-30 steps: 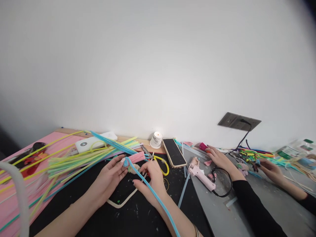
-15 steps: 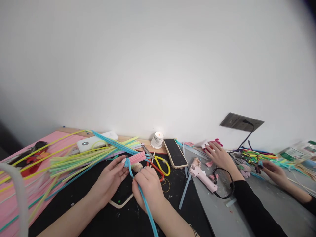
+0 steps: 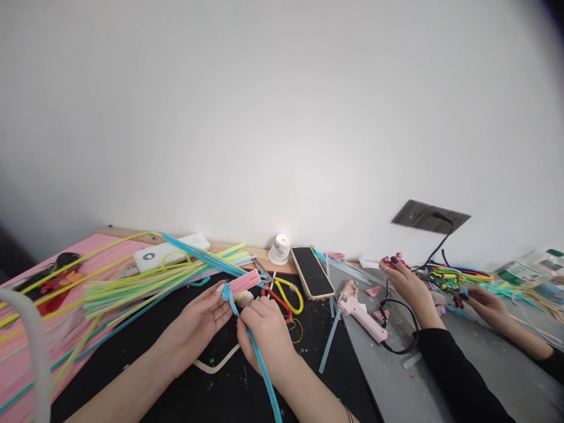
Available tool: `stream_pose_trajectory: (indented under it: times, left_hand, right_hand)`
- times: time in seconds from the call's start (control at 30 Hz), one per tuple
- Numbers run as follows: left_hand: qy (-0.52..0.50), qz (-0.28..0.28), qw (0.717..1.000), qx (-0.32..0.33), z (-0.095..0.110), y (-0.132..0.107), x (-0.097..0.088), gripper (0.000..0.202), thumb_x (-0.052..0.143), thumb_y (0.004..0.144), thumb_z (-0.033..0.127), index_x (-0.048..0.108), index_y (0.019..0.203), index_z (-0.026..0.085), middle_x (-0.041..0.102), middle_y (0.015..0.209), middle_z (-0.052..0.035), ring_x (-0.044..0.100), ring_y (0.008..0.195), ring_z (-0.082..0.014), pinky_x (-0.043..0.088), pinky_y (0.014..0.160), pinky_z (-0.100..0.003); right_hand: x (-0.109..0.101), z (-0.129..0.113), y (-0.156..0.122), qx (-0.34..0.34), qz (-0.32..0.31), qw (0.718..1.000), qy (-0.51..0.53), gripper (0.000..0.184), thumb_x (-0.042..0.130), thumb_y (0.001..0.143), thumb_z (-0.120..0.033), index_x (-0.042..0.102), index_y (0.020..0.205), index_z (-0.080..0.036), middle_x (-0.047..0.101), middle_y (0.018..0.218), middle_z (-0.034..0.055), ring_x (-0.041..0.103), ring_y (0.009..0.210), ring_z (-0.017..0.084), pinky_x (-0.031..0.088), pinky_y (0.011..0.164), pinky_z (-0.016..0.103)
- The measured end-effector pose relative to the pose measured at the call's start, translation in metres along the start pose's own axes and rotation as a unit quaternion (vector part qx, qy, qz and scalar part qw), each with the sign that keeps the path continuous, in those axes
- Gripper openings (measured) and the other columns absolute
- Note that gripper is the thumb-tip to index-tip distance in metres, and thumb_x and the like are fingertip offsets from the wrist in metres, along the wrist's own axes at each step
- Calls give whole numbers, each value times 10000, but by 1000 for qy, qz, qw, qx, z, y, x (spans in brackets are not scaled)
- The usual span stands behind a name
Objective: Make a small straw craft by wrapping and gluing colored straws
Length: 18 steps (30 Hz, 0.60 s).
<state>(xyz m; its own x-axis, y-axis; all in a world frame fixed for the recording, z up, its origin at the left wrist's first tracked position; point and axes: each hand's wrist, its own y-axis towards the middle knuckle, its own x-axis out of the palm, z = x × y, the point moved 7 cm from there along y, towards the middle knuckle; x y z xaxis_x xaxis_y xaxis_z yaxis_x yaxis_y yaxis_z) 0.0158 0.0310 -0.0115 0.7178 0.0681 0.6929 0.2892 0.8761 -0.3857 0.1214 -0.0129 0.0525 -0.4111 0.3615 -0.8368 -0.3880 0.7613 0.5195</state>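
Observation:
My left hand (image 3: 203, 314) is closed on a short bundle of pink pipe cleaners (image 3: 244, 282), pinched near its left end. Around that end wraps a loop of blue pipe cleaners (image 3: 227, 292), whose long tail runs down to the right. The fingers of my right hand (image 3: 265, 333) are closed on this blue tail, just below the loop. More blue pipe cleaners (image 3: 200, 251) stretch from the bundle toward the upper left. Behind my right hand a roll of pale twine (image 3: 244, 298) is partly hidden. Scissors (image 3: 289, 295) with yellow and red handles lie just beyond.
Loose pastel pipe cleaners (image 3: 145, 285) cover the left side near a white device (image 3: 170, 254). Toward the wall are a paper cup (image 3: 279, 249) and a phone (image 3: 312, 272). At right, a pink glue gun (image 3: 362, 316) lies near a co-worker's hands (image 3: 412, 294), below a wall socket (image 3: 430, 217).
My hands keep almost the same grip and position on the bundle and blue tail. The co-worker's nearer hand has moved right and lifted, now holding a small pink-red thing.

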Motion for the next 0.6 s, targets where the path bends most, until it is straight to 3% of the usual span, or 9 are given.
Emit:
stream_pose_trajectory:
  times: [0.37, 0.6]
  left_hand:
    - [-4, -4, 999, -48, -8, 0, -1, 310, 593, 830, 164, 615, 1131, 229, 712, 968, -71, 668, 898, -190, 512, 826, -306]
    - [6, -49, 996, -69, -11, -3, 3, 218, 631, 812, 162, 657, 1024, 206, 682, 829, -37, 632, 715, -129, 501, 658, -231]
  right_hand:
    - [0, 13, -2, 38, 2, 999, 0, 165, 493, 841, -154, 543, 689, -198, 590, 706, 44, 516, 692, 187, 411, 682, 302]
    - [-6, 20, -1, 77, 38, 994, 66, 180, 478, 837, -154, 560, 682, -194, 572, 679, 39, 529, 678, 182, 402, 629, 276]
